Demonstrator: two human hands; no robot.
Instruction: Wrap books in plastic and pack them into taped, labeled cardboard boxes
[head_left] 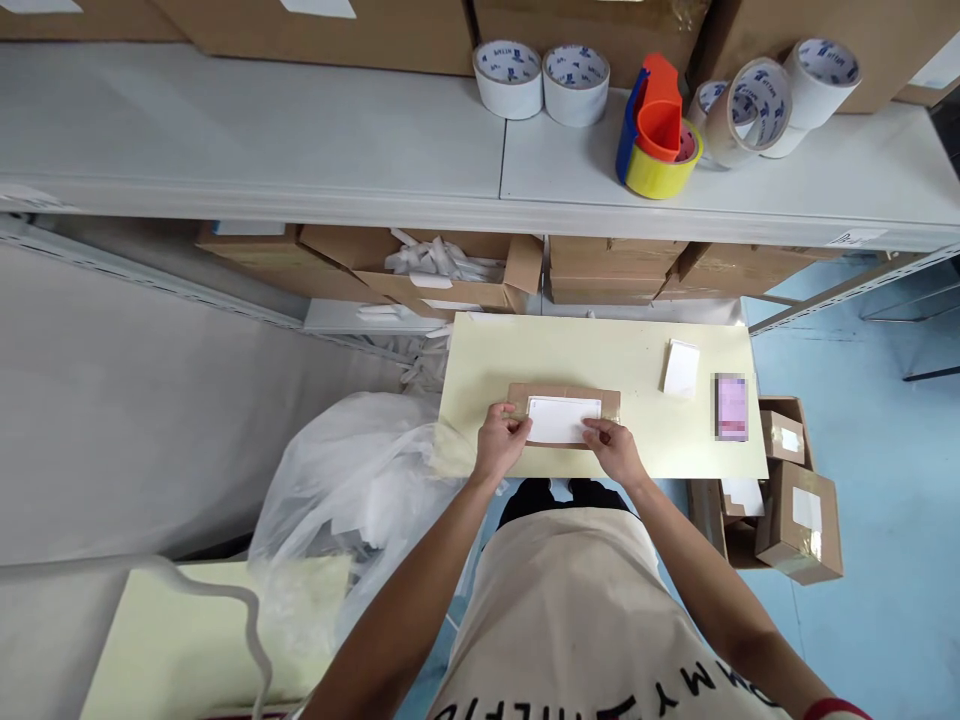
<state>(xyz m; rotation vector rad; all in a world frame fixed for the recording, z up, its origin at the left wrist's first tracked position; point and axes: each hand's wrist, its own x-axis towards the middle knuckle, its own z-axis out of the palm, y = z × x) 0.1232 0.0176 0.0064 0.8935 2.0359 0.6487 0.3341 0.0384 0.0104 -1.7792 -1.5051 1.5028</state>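
Note:
A small cardboard box [611, 405] lies flat on the pale yellow table [540, 350], close to its front edge. Over the box's top face is a white label [564, 420]; whether all of it is stuck down, I cannot tell. My left hand [501, 442] pinches the label's lower left corner, its fingers also resting by the box's left end. At the lower right corner, my right hand [615, 450] grips the label between thumb and fingertips. A stack of white labels [681, 369] and a blurred pink-purple rectangular item [731, 407] lie to the right.
Above, a grey shelf [300, 130] carries tape rolls [576, 85] and an orange-blue tape dispenser [660, 130]. Beneath it stands an open carton [450, 285] of white strips. Clear plastic bagging [345, 490] bulges at left. Packed boxes [799, 520] sit right of the table.

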